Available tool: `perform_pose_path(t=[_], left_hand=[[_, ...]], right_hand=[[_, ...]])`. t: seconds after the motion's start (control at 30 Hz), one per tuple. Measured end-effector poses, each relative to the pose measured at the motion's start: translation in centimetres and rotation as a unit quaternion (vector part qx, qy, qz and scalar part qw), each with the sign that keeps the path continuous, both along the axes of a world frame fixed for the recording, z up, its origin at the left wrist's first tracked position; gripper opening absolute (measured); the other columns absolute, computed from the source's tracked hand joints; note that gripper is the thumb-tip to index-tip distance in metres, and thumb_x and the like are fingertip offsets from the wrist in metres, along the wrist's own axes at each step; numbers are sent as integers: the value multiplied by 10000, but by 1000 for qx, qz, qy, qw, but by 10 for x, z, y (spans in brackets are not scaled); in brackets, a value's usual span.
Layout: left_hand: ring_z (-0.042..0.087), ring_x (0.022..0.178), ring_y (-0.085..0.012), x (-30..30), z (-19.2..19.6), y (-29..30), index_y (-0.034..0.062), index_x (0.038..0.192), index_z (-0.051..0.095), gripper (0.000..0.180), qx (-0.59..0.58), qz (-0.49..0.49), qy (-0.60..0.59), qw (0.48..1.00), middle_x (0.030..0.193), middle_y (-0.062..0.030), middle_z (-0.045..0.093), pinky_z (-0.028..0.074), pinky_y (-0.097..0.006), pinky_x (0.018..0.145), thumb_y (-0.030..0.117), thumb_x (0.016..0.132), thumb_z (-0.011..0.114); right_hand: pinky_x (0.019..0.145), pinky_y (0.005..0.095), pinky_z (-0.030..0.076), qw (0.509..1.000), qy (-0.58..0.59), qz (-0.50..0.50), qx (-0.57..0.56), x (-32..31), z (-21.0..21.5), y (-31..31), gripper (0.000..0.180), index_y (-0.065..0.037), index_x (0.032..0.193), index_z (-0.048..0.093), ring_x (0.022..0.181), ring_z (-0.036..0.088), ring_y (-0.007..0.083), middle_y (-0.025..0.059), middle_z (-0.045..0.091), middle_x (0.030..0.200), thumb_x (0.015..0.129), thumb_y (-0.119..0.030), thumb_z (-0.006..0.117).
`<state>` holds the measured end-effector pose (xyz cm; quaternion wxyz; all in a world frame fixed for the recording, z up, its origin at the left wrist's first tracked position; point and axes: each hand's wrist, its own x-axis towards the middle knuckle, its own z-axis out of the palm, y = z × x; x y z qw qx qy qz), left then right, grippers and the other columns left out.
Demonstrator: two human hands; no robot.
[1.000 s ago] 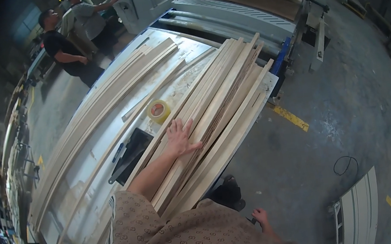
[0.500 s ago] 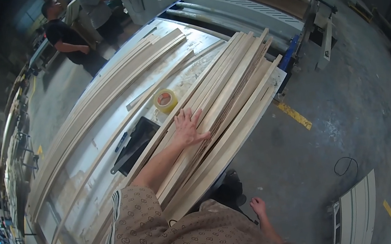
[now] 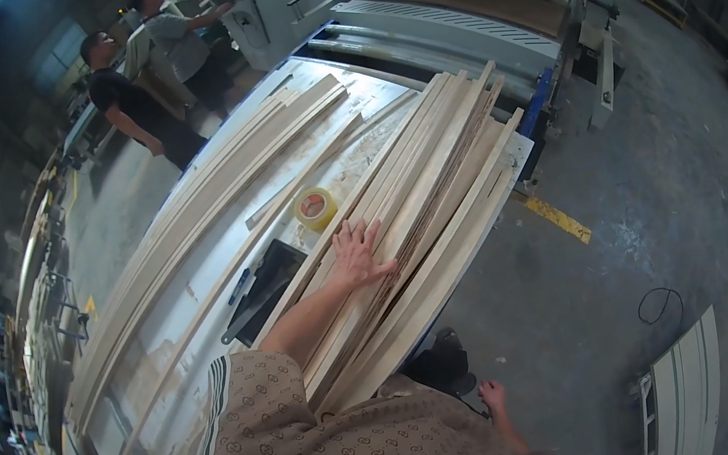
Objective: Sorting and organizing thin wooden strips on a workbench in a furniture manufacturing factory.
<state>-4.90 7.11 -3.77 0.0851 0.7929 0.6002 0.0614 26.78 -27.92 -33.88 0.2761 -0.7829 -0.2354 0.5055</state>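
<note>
My left hand [image 3: 357,254] lies palm down with spread fingers on a bundle of long, pale wooden strips [image 3: 409,186]. It presses on top of the strips and grips none of them. The bundle runs lengthwise along the right side of a light-topped table [image 3: 195,284]. Close to the hand, a roll of yellowish clear tape [image 3: 315,208] rests on the tabletop. A black tray [image 3: 271,282] sits left of my forearm, with a dark pen-like item at its edge. My right hand [image 3: 491,393] hangs low at my side, fingers loosely curled, nothing visible in them.
More wooden strips [image 3: 215,160] lie along the table's left side. A large machine with rollers [image 3: 447,25] adjoins the far end. Two people [image 3: 137,101] stand beyond the far left edge. Panels [image 3: 688,377] and a cable loop [image 3: 661,305] are on the right floor.
The view has shifted slightly. My left hand stays spread on the strips. The person in the dark shirt at far left has lowered a bent arm.
</note>
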Motion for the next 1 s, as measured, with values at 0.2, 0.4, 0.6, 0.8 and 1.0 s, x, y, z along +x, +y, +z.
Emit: perform_pose_path(t=[0.2,0.4,0.6,0.8,1.0], left_hand=[[149,1409,-492,3,2,2,175,1502,247,1010,-15,-3,3,1000,1524,-204,265,145,-644,1113,585,693,692],[141,1410,-497,1,2,1,178,1502,249,1005,-18,1,-1,1000,1523,-206,262,139,-650,1115,589,697,688],[129,1412,-496,2,2,2,172,1511,229,1020,-25,0,5,1000,1531,-208,245,134,-638,1122,601,703,678],[128,1413,-494,1,2,1,179,1513,228,1014,-25,1,4,1000,1532,-203,247,134,-639,1122,600,706,676],[129,1415,-491,2,2,2,185,1510,231,1008,-26,1,4,1000,1531,-198,253,133,-639,1122,600,706,675]], right_hand=[[492,276,443,1000,3,5,31,-12,-13,17,262,-2,1068,670,589,565,119,66,645,735,876,-176,632],[489,276,437,1000,-4,15,26,-15,-15,27,263,-9,1080,673,573,544,118,62,642,741,890,-188,639],[482,269,435,999,-10,23,32,-15,-14,27,263,-9,1072,675,574,559,119,61,640,731,892,-199,640],[486,275,447,999,-5,25,23,-15,-11,24,262,-9,1064,679,581,570,120,62,639,718,890,-202,643],[486,278,449,999,-24,24,39,-16,-12,19,252,-11,1049,681,571,568,122,59,636,707,886,-200,640]])
